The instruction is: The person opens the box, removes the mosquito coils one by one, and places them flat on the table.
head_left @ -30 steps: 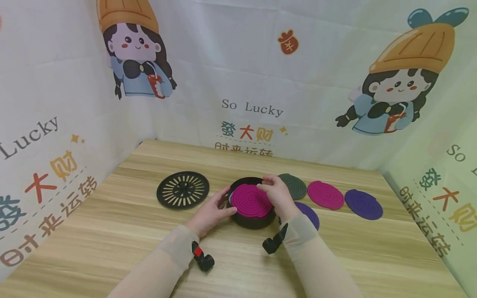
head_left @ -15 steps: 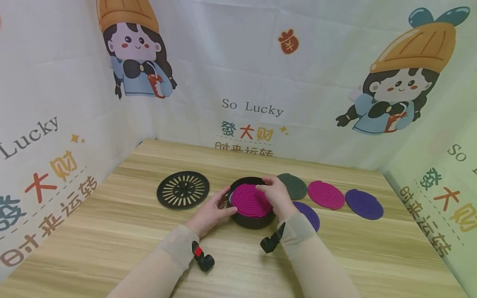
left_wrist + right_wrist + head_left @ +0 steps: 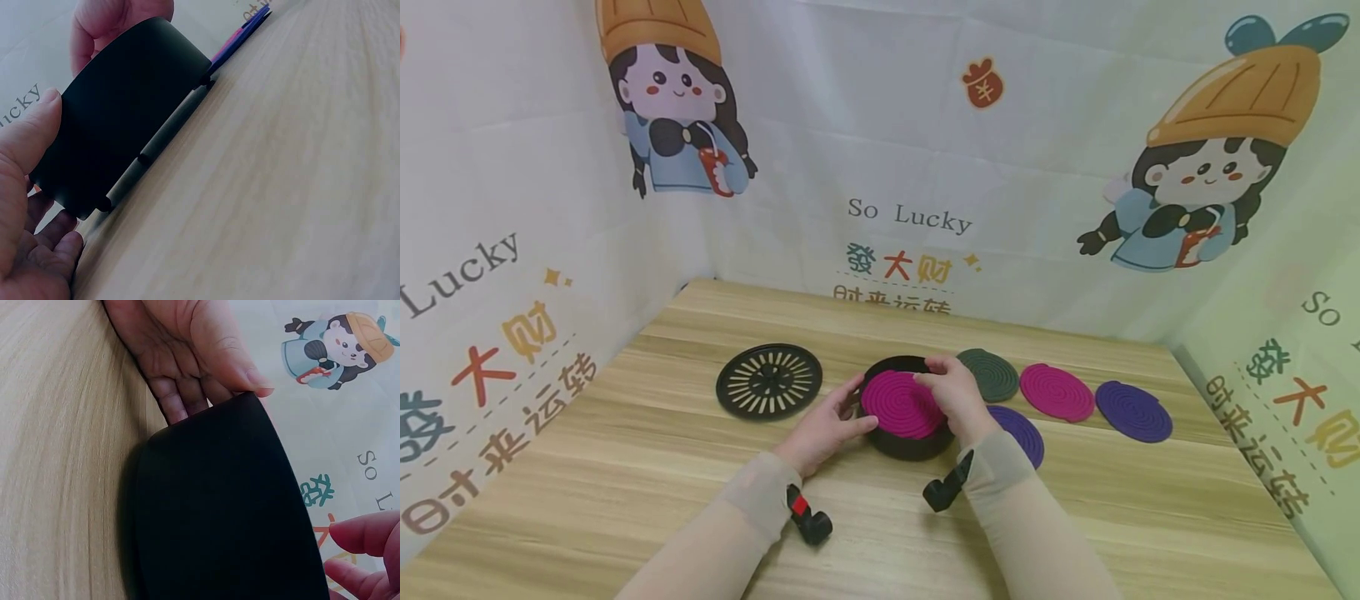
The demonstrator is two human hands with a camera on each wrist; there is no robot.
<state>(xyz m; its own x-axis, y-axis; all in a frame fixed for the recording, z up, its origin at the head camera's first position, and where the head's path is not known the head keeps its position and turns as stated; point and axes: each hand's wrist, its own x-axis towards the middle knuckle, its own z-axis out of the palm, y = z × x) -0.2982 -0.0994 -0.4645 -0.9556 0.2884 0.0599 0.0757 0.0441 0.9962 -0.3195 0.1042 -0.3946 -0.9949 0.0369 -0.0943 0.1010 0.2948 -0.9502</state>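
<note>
A black round mosquito coil holder (image 3: 917, 448) stands in front of me, a pink mosquito coil (image 3: 901, 408) at its opening. My left hand (image 3: 820, 432) grips the holder's left side; in the left wrist view its thumb (image 3: 37, 128) lies along the dark wall, other fingers curled low beside it. My right hand (image 3: 962, 398) reaches over the right rim, thumb and forefinger at the coil's upper right edge, seeming to pinch it. In the right wrist view the holder wall (image 3: 219, 506) hides the coil, and the right fingers (image 3: 365, 534) show at the edge.
A black slotted lid (image 3: 769, 382) lies to the left. Right of the holder are a green coil (image 3: 988, 375), a second pink coil (image 3: 1057, 392), a purple coil (image 3: 1133, 412) and another purple one (image 3: 1021, 435) partly behind my right wrist. A printed cloth surrounds the wooden table (image 3: 865, 542).
The pink coil has shifted slightly left and turned a little in the holder's opening. My right hand has moved slightly left with it; the left hand keeps its place.
</note>
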